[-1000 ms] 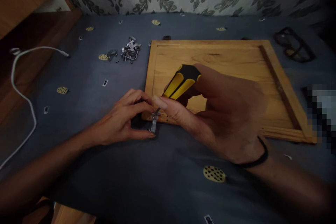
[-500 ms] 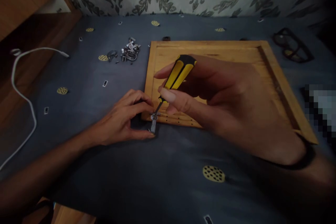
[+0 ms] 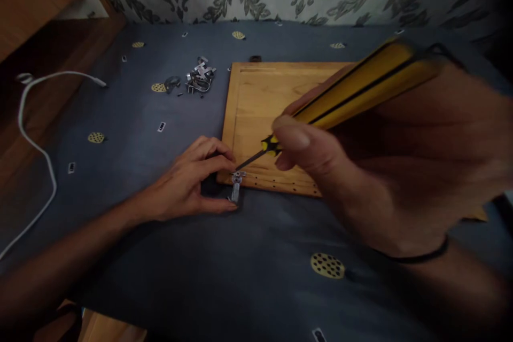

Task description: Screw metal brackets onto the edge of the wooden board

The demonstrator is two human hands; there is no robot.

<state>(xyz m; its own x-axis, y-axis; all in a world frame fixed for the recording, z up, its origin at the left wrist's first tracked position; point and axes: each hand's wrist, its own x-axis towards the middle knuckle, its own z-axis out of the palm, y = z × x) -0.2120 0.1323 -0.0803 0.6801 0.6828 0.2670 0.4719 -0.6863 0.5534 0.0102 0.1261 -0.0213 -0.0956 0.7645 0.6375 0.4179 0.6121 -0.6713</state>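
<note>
A wooden panel (image 3: pixel 260 96) lies flat on a dark blue cloth. At its near left corner sits a small metal bracket (image 3: pixel 236 186), hanging over the edge. My left hand (image 3: pixel 188 181) pinches that bracket, thumb below and fingers above. My right hand (image 3: pixel 385 171) is closed round a yellow and black screwdriver (image 3: pixel 360 93), lifted close to the camera and tilted low. The screwdriver's tip (image 3: pixel 240 165) is just above the bracket's top. A row of small holes runs along the panel's near edge.
A heap of metal brackets and screws (image 3: pixel 198 77) lies on the cloth left of the panel. A white cable (image 3: pixel 30 133) curls over the wooden surface at far left. Patterned fabric hangs at the back. The cloth's near edge drops off at bottom left.
My right hand has swung up and to the right, toward the camera, laying the screwdriver much flatter while its tip stays by the bracket. My left hand has not moved.
</note>
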